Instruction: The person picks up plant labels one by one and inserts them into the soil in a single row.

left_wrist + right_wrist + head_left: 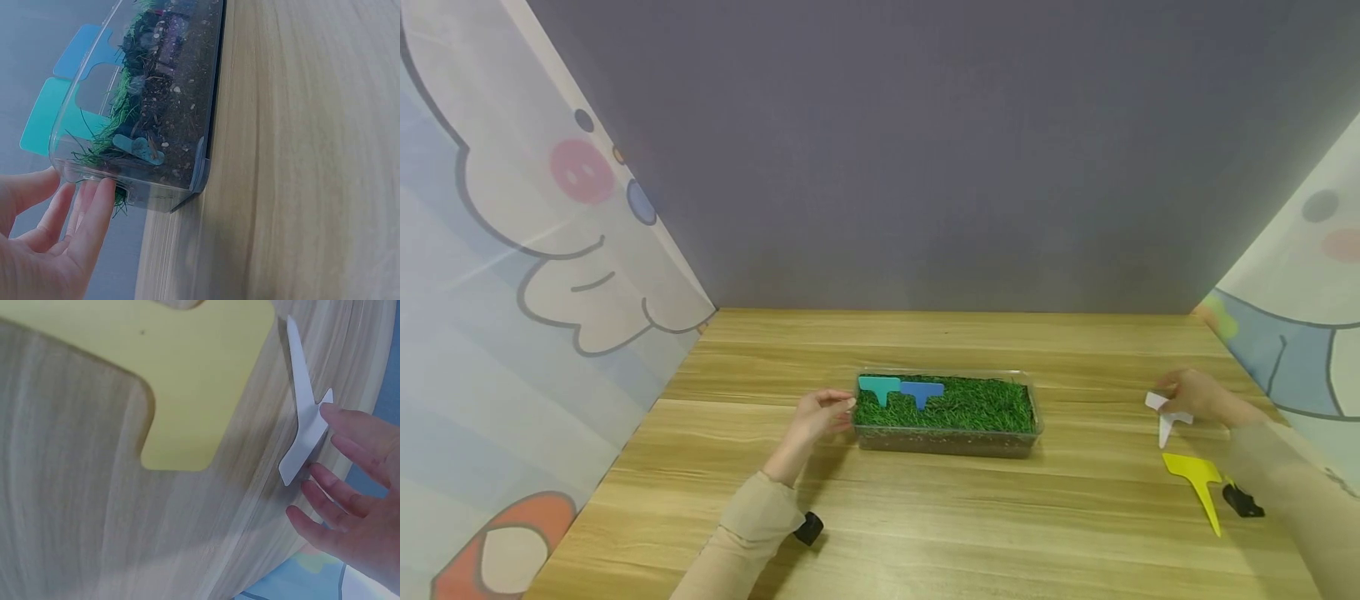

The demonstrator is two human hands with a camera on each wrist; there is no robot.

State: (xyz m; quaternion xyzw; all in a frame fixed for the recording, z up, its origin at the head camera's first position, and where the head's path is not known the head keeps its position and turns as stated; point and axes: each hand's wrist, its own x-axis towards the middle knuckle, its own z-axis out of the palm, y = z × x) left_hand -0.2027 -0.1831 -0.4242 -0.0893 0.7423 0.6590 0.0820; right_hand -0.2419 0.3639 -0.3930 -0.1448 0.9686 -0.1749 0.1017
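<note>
The left hand (817,415), thumb and fingers apart, touches the left end of the clear box (946,442). To the right, the white marker (1164,430) lies on the worktop (940,521), partly beneath the right hand (1199,396), whose fingers are spread; whether they touch it, I cannot tell.
</note>
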